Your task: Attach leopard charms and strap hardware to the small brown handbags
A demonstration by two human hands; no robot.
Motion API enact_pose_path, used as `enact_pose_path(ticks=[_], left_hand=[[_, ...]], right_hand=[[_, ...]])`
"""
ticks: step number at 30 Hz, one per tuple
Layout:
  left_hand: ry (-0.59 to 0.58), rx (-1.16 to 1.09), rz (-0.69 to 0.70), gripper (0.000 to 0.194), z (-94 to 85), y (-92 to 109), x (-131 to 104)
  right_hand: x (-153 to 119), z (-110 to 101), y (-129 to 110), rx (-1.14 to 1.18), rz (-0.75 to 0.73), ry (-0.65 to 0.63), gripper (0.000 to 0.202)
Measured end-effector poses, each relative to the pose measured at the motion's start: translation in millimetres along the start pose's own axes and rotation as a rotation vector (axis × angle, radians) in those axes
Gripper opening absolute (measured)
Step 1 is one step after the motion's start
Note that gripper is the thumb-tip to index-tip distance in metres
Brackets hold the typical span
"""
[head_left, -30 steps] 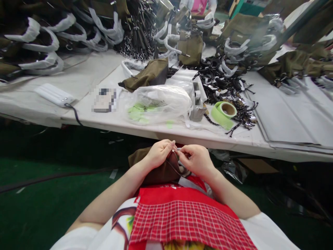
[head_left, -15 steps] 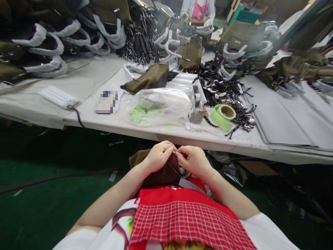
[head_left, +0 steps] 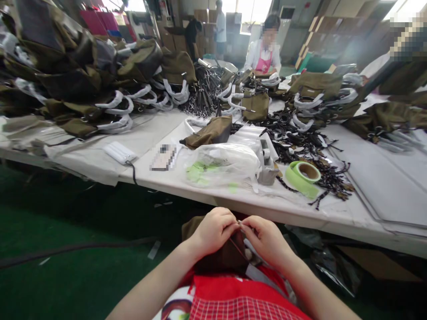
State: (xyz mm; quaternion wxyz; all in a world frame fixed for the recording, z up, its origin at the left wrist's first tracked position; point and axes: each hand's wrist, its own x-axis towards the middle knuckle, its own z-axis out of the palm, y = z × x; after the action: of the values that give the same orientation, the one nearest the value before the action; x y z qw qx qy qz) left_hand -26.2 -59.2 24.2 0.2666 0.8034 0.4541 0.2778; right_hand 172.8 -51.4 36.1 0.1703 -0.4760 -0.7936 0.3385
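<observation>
A brown bag point(head_left: 225, 258) lies on my lap, against the red apron point(head_left: 230, 289). My left hand point(head_left: 215, 231) is closed at the bag's top edge, thumb and fingers pinched together. Facing it, my right hand point(head_left: 267, 238) pinches the same spot, the fingertips of both hands nearly meeting. A tiny shiny metal piece point(head_left: 239, 222) shows between them, too small to name. Below my right hand, pale wrapping and a grey strip hang by the bag. The fingers partly hide the bag's edge.
On the white table point(head_left: 160, 189) ahead are a plastic bag point(head_left: 227, 162) with green pieces, a green tape roll point(head_left: 303, 178), a phone point(head_left: 163, 158) and an olive bag point(head_left: 213, 131). Black straps and piled bags point(head_left: 83, 89) stand behind. A person in a pink apron point(head_left: 263, 64) sits across.
My view has tilted up and shifted left, so the table and hands appear lower and further right. Both hands stay pinched at the bag's edge.
</observation>
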Motion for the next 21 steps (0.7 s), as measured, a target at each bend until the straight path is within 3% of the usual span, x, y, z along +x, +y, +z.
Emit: enact_pose_path(ticks=[8, 16, 21], left_hand=[[-0.047, -0.024, -0.001, 0.009, -10.6, 8, -5], [-0.049, -0.095, 0.032, 0.01, -7.6, -5, -1], [-0.054, -0.13, -0.024, 0.009, -8.5, -7, 1]], right_hand=[[-2, -1, -3, 0.029, 0.014, -0.013, 0.022], [-1, -5, -4, 0.043, 0.034, -0.001, 0.018], [-3, -3, -1, 0.09, 0.044, 0.002, 0.015]])
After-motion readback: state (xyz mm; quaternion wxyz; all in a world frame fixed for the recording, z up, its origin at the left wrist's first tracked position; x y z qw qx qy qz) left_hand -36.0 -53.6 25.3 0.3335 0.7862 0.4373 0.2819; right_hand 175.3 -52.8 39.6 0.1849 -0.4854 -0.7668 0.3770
